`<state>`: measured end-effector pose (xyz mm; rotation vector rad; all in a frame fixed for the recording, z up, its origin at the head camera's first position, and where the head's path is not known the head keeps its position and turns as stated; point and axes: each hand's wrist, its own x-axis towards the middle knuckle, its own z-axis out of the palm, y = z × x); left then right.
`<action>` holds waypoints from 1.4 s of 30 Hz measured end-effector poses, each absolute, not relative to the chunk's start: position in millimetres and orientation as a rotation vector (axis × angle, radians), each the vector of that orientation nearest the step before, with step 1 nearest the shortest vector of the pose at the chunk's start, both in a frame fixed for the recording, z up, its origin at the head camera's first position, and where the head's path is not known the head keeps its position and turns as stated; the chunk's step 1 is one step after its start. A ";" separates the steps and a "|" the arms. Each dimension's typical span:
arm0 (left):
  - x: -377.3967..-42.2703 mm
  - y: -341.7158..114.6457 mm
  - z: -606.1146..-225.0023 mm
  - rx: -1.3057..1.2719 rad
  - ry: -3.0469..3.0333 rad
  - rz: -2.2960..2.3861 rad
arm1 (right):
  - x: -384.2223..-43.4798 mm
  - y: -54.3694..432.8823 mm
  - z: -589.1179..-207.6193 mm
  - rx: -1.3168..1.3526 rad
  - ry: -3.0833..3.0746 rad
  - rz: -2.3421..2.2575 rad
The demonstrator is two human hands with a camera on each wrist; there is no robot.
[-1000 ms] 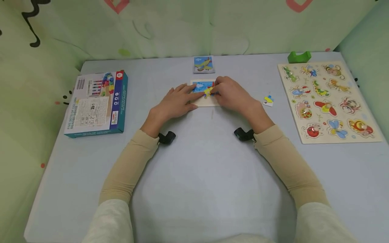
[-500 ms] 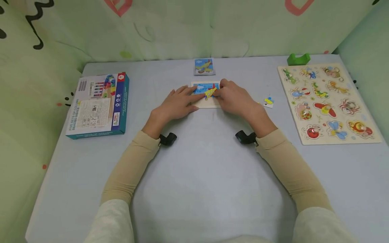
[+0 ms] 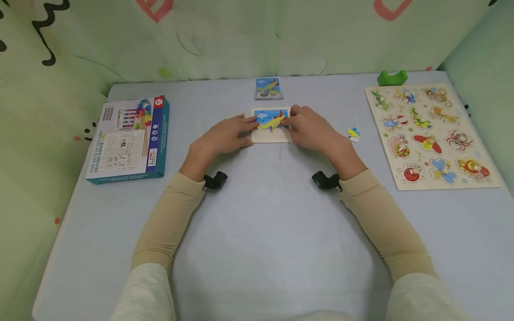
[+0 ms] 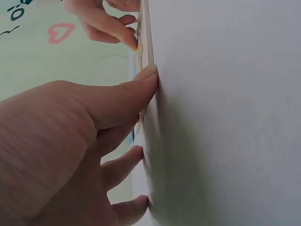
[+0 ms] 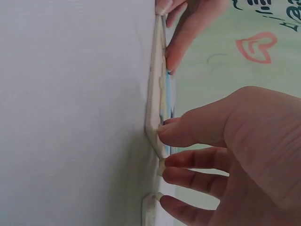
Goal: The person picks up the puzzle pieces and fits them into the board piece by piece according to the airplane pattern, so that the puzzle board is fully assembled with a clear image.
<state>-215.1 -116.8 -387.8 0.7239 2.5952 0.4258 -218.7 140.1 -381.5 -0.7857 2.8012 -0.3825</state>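
Note:
A small wooden jigsaw board [image 3: 271, 137] with a yellow airplane on blue sky lies between my hands in the head view. My left hand [image 3: 225, 134] touches its left side, fingers fairly straight. In the left wrist view its thumb [image 4: 146, 82] rests on the board's near edge. My right hand [image 3: 315, 129] holds the right side, its curled fingers at the far right corner and one digit on the airplane's tail. The right wrist view shows the right thumb [image 5: 176, 134] over the board's near corner. A loose yellow-and-blue puzzle piece [image 3: 353, 134] lies right of this hand.
Behind the board lies a matching airplane picture card [image 3: 268, 88]. A bead-set box [image 3: 124, 138] is at the left. On the right are a large insect peg puzzle [image 3: 431, 133] and a green curved block [image 3: 392, 78]. A curtain [image 3: 225, 40] hangs behind the table.
My left hand has drawn back leftward, its index finger off the airplane, so more of the picture shows. My right hand stays at the board's right side, with the airplane's parts lying closer together.

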 end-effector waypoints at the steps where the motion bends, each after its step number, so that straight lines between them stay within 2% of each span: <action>1: -214.7 -116.3 -387.3 0.721 2.601 0.419 | -220.5 142.0 -380.9 -0.789 2.789 -0.398; 12: -210.5 -108.3 -382.3 0.654 2.639 0.433 | -232.0 181.8 -357.4 -0.533 2.678 -0.690; 21: -211.1 -109.5 -382.4 0.655 2.642 0.471 | -228.5 210.9 -359.1 -0.498 2.679 -0.736; 29: -211.2 -110.6 -384.0 0.643 2.642 0.464 | -224.1 203.7 -376.8 -0.609 2.651 -0.744; 42: -210.8 -111.7 -384.6 0.627 2.636 0.466 | -223.4 195.3 -383.9 -0.490 2.632 -0.819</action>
